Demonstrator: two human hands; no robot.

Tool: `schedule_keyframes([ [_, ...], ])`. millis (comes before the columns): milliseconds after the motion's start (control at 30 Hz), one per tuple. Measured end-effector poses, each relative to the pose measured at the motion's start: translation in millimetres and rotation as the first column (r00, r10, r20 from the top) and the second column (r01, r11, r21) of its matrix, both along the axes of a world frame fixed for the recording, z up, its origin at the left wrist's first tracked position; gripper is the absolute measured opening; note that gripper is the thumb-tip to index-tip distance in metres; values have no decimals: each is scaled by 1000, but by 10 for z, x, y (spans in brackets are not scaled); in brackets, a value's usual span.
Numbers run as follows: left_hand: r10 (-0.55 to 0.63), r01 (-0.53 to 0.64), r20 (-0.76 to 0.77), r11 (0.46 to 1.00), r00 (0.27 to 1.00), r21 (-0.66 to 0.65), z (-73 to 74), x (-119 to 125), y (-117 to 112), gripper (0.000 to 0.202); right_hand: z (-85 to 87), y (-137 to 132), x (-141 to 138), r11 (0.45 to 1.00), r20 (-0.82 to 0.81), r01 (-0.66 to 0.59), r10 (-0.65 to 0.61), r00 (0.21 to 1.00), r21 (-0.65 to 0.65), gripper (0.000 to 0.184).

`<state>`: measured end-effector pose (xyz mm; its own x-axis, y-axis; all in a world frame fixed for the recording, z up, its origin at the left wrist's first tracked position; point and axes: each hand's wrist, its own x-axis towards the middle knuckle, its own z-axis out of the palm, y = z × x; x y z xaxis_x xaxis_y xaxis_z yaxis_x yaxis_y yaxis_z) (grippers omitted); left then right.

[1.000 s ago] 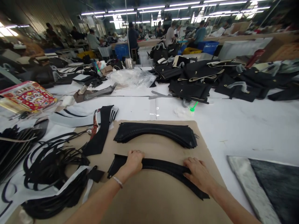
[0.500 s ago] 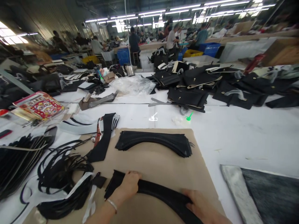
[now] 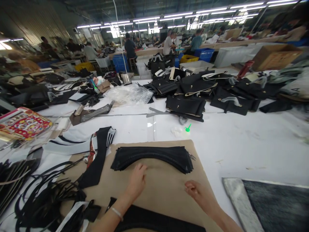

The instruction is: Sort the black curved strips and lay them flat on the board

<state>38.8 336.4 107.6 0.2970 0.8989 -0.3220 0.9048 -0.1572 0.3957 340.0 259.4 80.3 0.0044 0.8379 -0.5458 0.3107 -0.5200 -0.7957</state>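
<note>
My left hand hovers over the brown board, just below a stack of curved black pieces. Its fingers are bent in and pressed together; whether anything lies inside them is hidden. To the right, my right hand is closed over the board near its right side, and I cannot see whether it holds something. Beneath my left forearm, a long black curved piece lies on the board near me, touched by neither set of fingers. A bracelet circles my left wrist.
Coiled black strips and black-and-white cut pieces lie left. A dark slab with a pale border is at the right. Black bag parts and a green-tipped bottle lie beyond the board. Several people work at the back.
Both hands have come off the near black curved piece and moved away from me over the board. That piece now lies lower in view. The camera view has shifted, too.
</note>
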Motion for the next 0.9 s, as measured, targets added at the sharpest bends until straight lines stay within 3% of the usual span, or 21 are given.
schedule_keyframes([
  [67, -18, 16, 27, 999, 999, 49, 83, 129, 496, 41, -18, 155, -128, 989, -161, 124, -135, 978, -80, 41],
  [133, -54, 54, 21, 998, 998, 15, 88, 248, 983, 51, -74, 226, -328, 957, -313, 234, -278, 908, -170, 53],
  [200, -115, 115, -1, 989, 993, -88, 14, 354, 1386, 66, -151, 272, -553, 910, -424, 328, -409, 808, -252, 61],
  [300, -235, 228, 5, 938, 972, -262, -165, 487, 1762, 78, -273, 399, -825, 827, -517, 442, -562, 646, -347, 65],
  [433, -353, 350, 69, 845, 933, -405, -363, 589, 1974, 70, -392, 636, -982, 722, -575, 554, -680, 456, -414, 57],
  [533, -381, 374, 81, 809, 921, -453, -465, 618, 2068, 66, -453, 748, -1015, 667, -589, 598, -720, 367, -444, 48],
  [700, -390, 367, 47, 811, 920, -455, -541, 655, 2134, 71, -526, 809, -1048, 636, -579, 616, -745, 331, -466, 45],
  [900, -396, 383, 80, 786, 915, -485, -447, 690, 2103, 68, -503, 829, -1095, 587, -563, 633, -780, 275, -505, 44],
])
